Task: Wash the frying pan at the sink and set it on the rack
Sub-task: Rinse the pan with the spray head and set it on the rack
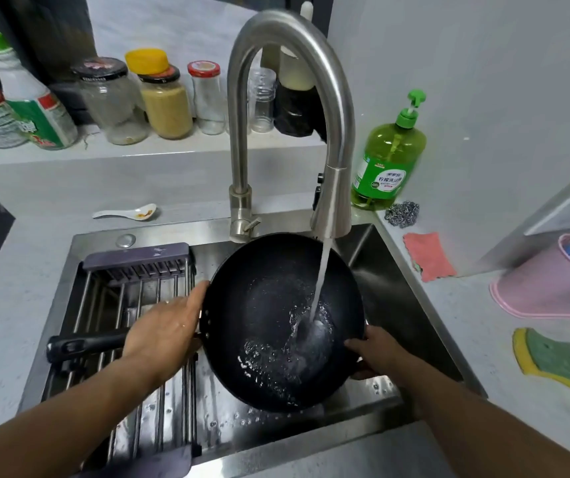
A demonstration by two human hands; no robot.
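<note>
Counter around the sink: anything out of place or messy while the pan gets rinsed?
One thing: a white spoon lies on the counter left of the faucet, its bowl smeared with orange residue, unwashed. The pink cloth and steel scrubber lie loose on the right. Nothing looks spilled or damaged.

Green soap bottle (387,159) by my sink: label reads 柠檬洗洁精. Left bottle (37,98): big 牌 character. Other labels too blurred.
</note>
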